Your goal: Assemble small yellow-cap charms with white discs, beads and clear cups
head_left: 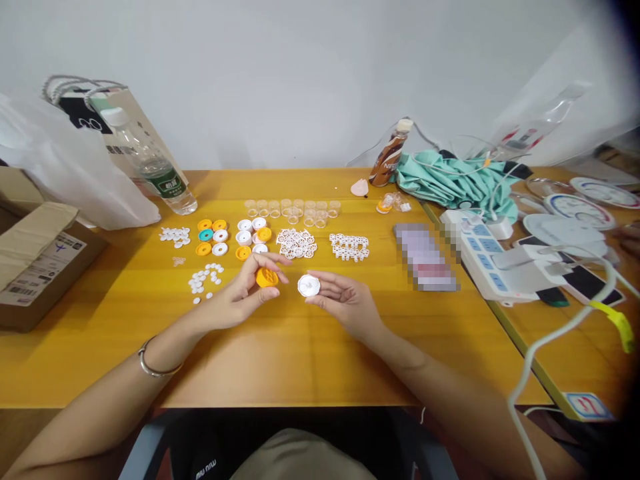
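Observation:
My left hand (pixel 240 297) pinches a small orange round cap (pixel 267 277) between thumb and fingers above the yellow wooden table (pixel 310 360). My right hand (pixel 345 301) holds a white round disc part (pixel 309 285) at its fingertips, palm turned up. The two parts are a short gap apart. Just behind my hands lie orange, white and teal caps (pixel 213 237), more white and orange caps (pixel 253 237), a heap of white lattice rings (pixel 297 243) and a heap of small white pieces (pixel 349 246).
Tiny white discs (pixel 205 280) and another cluster (pixel 175 235) lie left. Clear small cups (pixel 293 208) line the back. A water bottle (pixel 150 163), cardboard box (pixel 35 263), drink bottle (pixel 389 157), teal cloth (pixel 450 180) and power strip (pixel 487 257) surround the area.

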{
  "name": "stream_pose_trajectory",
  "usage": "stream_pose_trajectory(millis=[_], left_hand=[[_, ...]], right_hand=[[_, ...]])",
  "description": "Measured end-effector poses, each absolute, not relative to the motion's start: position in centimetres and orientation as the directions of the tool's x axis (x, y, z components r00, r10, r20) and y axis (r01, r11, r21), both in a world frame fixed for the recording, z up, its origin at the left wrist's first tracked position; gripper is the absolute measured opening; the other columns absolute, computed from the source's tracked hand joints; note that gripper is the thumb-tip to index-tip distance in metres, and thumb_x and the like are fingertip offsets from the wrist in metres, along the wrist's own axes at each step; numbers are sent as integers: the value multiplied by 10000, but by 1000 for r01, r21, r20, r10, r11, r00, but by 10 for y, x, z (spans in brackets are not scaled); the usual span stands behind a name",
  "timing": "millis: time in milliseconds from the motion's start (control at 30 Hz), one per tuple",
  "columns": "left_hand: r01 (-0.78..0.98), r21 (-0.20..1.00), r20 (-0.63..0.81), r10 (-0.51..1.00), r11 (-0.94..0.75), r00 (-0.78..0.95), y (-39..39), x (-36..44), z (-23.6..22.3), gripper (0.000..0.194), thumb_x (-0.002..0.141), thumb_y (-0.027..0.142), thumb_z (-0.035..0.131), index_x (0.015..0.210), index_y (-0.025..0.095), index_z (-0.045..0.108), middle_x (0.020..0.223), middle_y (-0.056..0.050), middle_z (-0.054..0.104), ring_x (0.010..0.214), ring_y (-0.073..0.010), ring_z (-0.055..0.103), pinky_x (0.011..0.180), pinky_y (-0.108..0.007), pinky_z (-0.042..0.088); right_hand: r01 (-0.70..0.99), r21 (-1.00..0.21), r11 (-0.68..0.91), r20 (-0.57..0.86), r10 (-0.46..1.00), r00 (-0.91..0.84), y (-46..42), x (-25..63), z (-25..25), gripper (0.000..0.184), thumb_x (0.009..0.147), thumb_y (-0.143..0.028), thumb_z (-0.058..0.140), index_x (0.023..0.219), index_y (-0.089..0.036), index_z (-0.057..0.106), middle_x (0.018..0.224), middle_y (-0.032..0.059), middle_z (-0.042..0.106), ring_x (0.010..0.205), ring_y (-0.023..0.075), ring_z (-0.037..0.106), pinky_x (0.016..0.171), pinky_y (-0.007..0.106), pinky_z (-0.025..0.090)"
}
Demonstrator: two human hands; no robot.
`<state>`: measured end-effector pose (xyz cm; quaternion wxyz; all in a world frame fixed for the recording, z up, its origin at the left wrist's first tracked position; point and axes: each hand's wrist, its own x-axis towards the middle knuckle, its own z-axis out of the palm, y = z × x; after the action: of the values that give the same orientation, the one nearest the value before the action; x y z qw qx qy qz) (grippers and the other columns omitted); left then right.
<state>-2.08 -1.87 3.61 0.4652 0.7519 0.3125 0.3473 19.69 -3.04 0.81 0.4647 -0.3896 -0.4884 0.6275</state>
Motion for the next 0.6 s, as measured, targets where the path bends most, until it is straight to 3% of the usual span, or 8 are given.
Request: stream_pose_trajectory(millis=[133,267,400,600], left_hand=[[306,827,299,830,-471,471,-15,-19,32,195,884,233,493,1076,205,496,1189,-110,451,1152,-225,422,919,-383,412],[336,835,285,865,-435,413,-14,-17,24,296,872,245,520,1134,216,385,988,-61,535,908,-160,545,764,-310,475],[476,776,244,892,-415,380,-17,-17,20,216,857,276,535,993,205,383,929,-28,475,738,-108,510,582,-218,447],[621,589,221,842,-517,491,-22,-17,24,121,901,238,402,991,186,339,941,-40,448,735,-114,495,693,-293,463]], right_hand=[[-206,-973,-107,-50,964,-261,-29,198,7,407,607,-167,757,1000,-226,668,903,1,733,883,187,688,902,371,538],[-221,-969,-111,-52,966,-255,-28,199,6,410,591,-170,770,985,-227,669,890,-7,735,881,179,688,900,358,540],[-224,-969,-109,-50,966,-254,-26,199,5,420,579,-193,782,982,-225,668,873,-9,736,874,177,689,899,360,541],[-205,-973,-102,-44,963,-267,-24,199,1,431,584,-219,780,999,-211,662,887,6,734,875,182,689,901,374,539]])
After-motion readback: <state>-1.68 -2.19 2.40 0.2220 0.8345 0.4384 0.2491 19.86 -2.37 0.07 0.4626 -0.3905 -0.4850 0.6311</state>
